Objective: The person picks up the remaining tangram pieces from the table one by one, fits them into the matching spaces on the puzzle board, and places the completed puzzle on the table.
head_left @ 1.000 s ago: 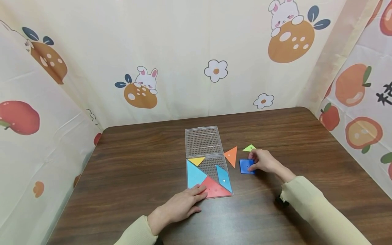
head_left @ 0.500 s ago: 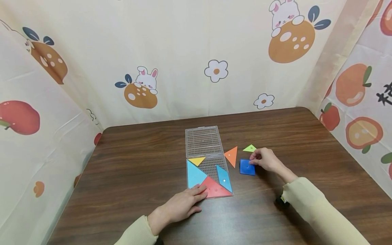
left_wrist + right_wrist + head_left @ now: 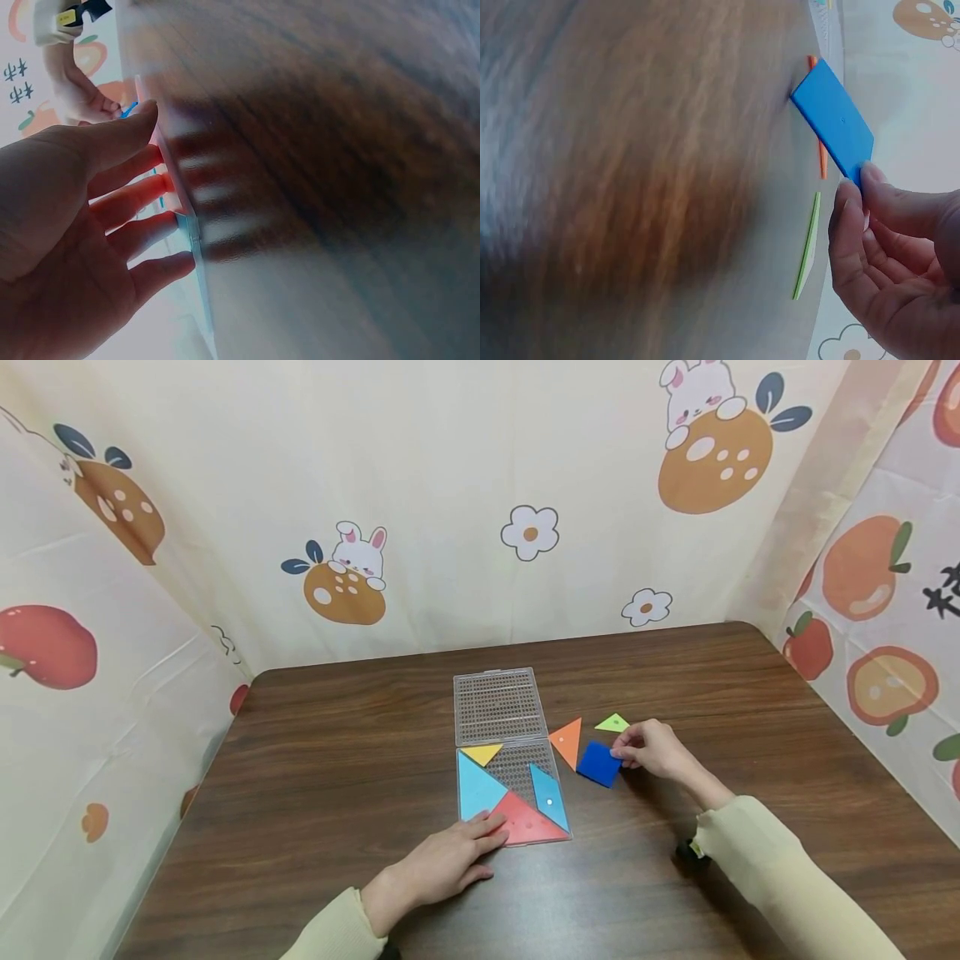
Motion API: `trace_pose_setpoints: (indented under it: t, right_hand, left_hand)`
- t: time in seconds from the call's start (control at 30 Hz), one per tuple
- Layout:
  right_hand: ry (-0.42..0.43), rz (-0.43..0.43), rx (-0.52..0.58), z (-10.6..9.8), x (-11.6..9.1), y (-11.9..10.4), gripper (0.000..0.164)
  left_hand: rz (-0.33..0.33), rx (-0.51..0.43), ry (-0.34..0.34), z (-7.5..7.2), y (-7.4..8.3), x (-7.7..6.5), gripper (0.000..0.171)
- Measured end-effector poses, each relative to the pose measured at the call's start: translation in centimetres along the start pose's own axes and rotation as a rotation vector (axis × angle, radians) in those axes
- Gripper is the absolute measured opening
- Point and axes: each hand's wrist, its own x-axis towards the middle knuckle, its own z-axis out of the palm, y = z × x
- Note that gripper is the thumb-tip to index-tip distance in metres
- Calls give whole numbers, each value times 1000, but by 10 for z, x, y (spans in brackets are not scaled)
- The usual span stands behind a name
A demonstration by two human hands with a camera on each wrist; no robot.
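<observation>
Between thumb and index finger my right hand (image 3: 654,752) pinches a blue square tangram piece (image 3: 600,765) by one corner; the right wrist view shows the square (image 3: 836,120) tilted up. My left hand (image 3: 450,856) lies with straight fingers over the near left corner of a clear hinged case (image 3: 498,706), fingertips on the red triangle (image 3: 528,820). In the case's near half are also a light blue triangle (image 3: 477,787), a yellow triangle (image 3: 480,754) and a blue parallelogram (image 3: 549,799). An orange triangle (image 3: 567,742) and a green triangle (image 3: 612,722) lie right of the case.
The case rests unfolded on a dark wood-grain table (image 3: 337,760), its gridded far half holding no pieces. A patterned curtain (image 3: 450,485) rises behind the table and along both sides.
The blue square has been lifted at its right corner and turned, shifting slightly left toward the orange triangle. My right thumb and finger now grip its corner. My left hand has stayed put.
</observation>
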Motion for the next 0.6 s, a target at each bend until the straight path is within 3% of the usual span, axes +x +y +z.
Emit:
trace_pose_setpoints:
  t: [0.23, 0.6]
  right_hand:
    - [-29, -31, 84, 3, 1, -3, 11]
    - [-54, -10, 78, 13, 7, -18, 10]
  left_hand:
    - [1, -2, -2, 1, -1, 0, 48]
    - [-6, -16, -17, 1, -1, 0, 48]
